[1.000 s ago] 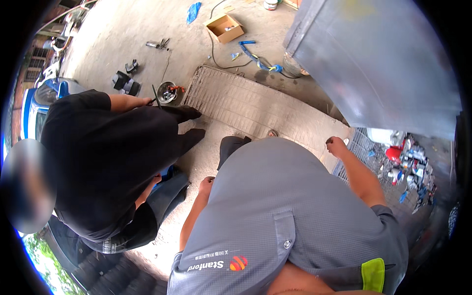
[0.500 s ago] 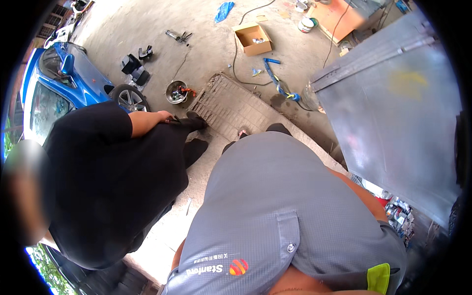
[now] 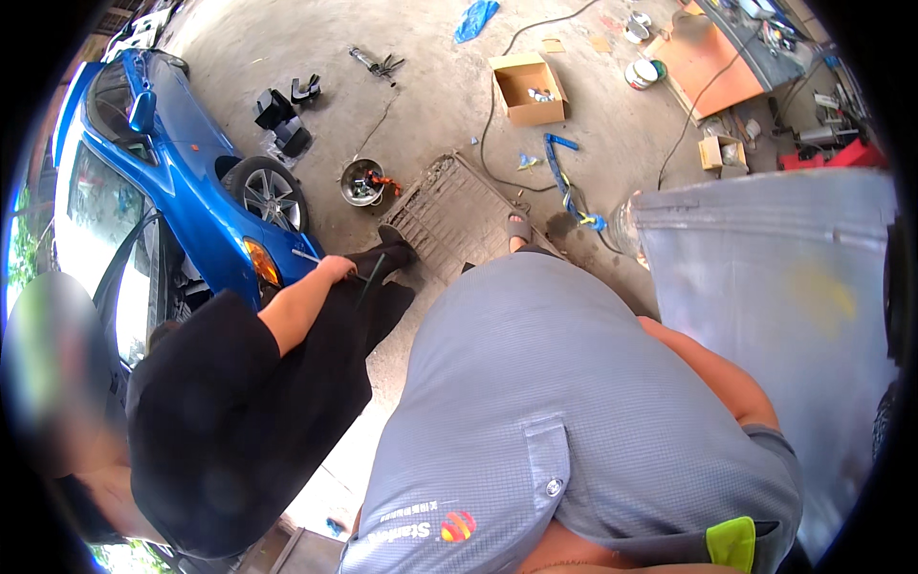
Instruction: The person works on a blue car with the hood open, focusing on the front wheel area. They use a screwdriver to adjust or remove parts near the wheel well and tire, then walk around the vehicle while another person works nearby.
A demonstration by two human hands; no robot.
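Observation:
Neither of my hands shows; the grey work shirt [image 3: 535,364] covering my body fills the lower middle. My right forearm [image 3: 712,373] runs down past the shirt's right side, and its hand is hidden behind the shirt. Beside that arm stands a large grey metal panel [image 3: 765,258]. My left arm is almost wholly hidden, its hand too. At my left a co-worker in a black shirt [image 3: 239,421] leans over. The co-worker's hand [image 3: 335,268] grips a thin, silvery rod-like tool [image 3: 306,255] near the front of a blue car [image 3: 182,134].
A metal grate [image 3: 454,206] lies in the floor ahead, with a steel bowl of tools [image 3: 363,182] at its left edge. Farther off are an open cardboard box [image 3: 531,110], a blue bar-shaped tool [image 3: 559,172], cables, black plastic parts [image 3: 277,110] and an orange-topped workbench [image 3: 698,62].
My view has shifted, so the floor things sit farther right. My sandalled foot now shows on the grate. The co-worker's arm has come forward, and the silvery tool now shows in that hand.

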